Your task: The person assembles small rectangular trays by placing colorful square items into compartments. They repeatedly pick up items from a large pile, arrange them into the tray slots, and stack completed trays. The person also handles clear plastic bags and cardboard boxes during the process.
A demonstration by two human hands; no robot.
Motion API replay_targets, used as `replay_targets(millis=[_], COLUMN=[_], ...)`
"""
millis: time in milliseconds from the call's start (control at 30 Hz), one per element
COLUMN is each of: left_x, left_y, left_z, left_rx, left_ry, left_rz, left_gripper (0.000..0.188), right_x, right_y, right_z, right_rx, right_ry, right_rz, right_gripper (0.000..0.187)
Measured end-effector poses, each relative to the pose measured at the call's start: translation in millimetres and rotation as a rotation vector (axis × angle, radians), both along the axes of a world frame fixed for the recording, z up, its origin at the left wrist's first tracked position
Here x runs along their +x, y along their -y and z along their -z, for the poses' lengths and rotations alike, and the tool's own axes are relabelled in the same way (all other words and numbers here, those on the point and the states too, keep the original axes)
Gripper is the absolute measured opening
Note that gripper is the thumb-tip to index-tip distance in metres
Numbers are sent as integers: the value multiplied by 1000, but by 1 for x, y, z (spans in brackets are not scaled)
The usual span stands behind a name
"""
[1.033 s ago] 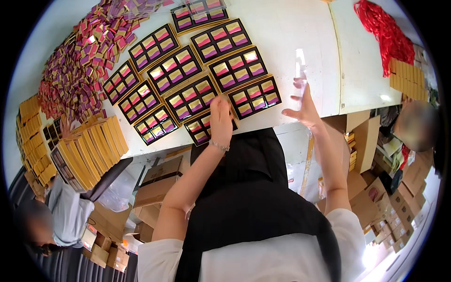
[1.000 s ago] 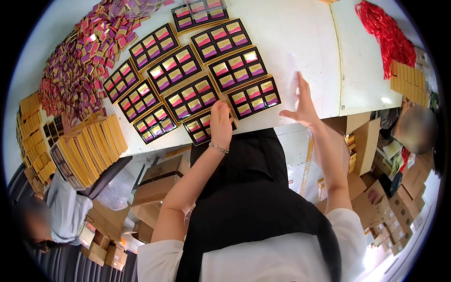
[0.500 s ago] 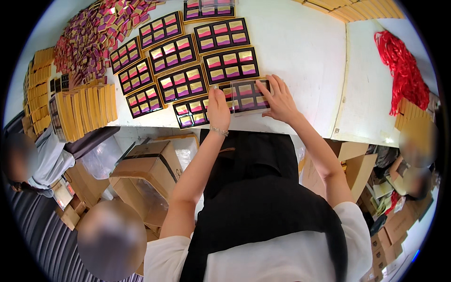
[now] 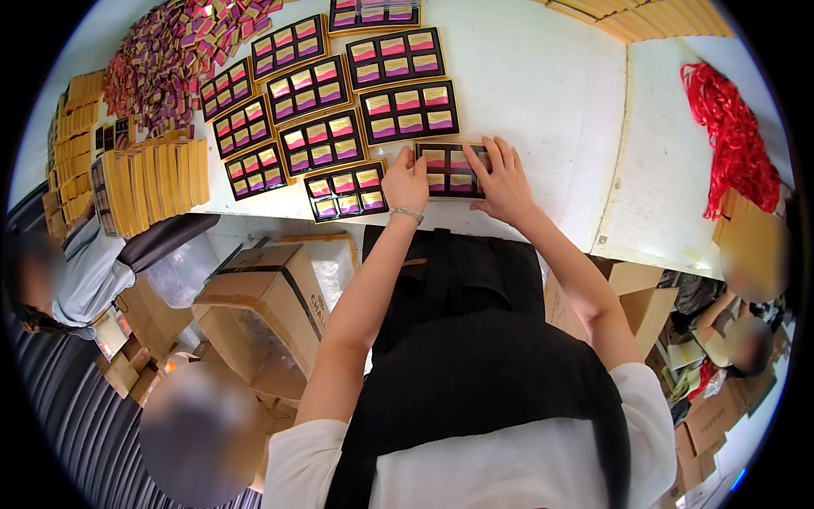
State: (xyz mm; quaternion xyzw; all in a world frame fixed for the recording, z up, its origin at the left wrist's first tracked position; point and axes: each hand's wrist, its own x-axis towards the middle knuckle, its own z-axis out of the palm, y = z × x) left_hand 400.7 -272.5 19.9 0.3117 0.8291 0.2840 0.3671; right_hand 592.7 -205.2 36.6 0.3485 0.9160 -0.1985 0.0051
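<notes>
I see left hand [image 4: 405, 182] flat, fingers spread, pressing left edge of tray [image 4: 451, 170]. Right hand [image 4: 500, 178] flat too, pressing tray's right side. Tray sits at near edge of white table [image 4: 543, 93], beside other trays [image 4: 346, 192]. Red strings [image 4: 729, 136] far right.

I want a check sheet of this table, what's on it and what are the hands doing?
Surface: white table, mostly bare at right.
Job's things: dark tray of six coloured squares near the front edge; filled trays in rows beside it.
Clutter: loose coloured packets, gold card stacks, red cords.
Grippers: left hand and right hand press on the dark tray's ends.
Cables: nothing seen.
Surroundings: cardboard boxes below the table; other people at the edges.
</notes>
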Motion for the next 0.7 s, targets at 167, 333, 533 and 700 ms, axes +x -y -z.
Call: replay_targets(millis=[167,333,533,700], left_x=[1,-7,-9,10], left_y=[8,8,12,-1], left_z=[14,17,26,25], left_rx=[59,-13,36,7], left_ry=[-148,-79,18,153], left_rz=[-25,-46,-146,-83], left_gripper=[33,34,37,39], right_x=[-5,-13,-17,13], right_y=[7,9,16,6], right_z=[5,12,23,32], right_rx=[5,23,60,103], right_ry=[38,64,85,65], right_rz=[23,38,57,53], right_gripper=[116,115,112,112])
